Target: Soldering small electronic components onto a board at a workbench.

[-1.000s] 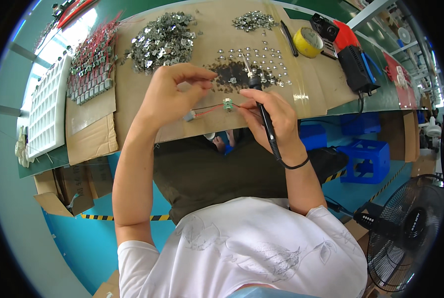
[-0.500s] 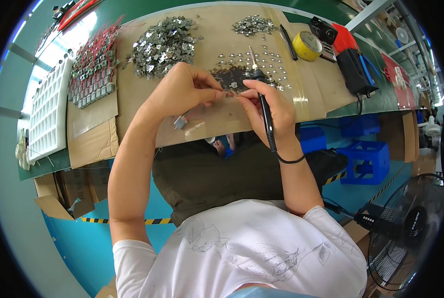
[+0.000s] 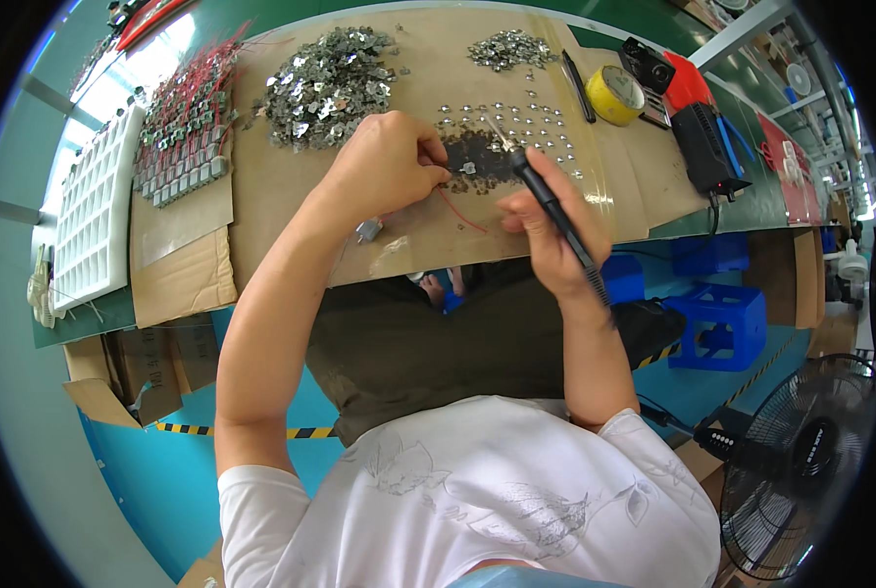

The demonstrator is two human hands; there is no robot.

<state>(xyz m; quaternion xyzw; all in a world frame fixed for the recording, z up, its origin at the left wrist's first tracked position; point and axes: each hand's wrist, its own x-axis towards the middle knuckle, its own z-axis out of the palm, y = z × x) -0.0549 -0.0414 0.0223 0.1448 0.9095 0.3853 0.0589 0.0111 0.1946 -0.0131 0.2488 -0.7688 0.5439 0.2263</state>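
Observation:
My left hand (image 3: pixel 384 162) is closed, pinching a thin red wire (image 3: pixel 463 215) whose free end trails right over the cardboard. In my right hand (image 3: pixel 563 235) is a black soldering iron (image 3: pixel 553 204), held like a pen. Its metal tip points up and left above a dark scorched patch (image 3: pixel 487 155). A single small metal piece (image 3: pixel 469 169) lies on that patch, between the hands. Close under my left wrist is a small grey block-shaped part (image 3: pixel 368 229). Several small shiny metal pieces (image 3: pixel 546 129) stand in rows just beyond the iron.
A large heap of metal pieces (image 3: pixel 325 88) and a smaller one (image 3: pixel 509 49) lie at the back. Wired parts (image 3: pixel 188 127) and a white compartment tray (image 3: pixel 90 216) are left. Yellow tape (image 3: pixel 615 95), a black pen (image 3: pixel 577 86) and a black box (image 3: pixel 709 147) are right.
My right hand has moved right and slightly down with the soldering iron, off the wire's end, and the iron leans more. My left hand stays near its place, still pinching.

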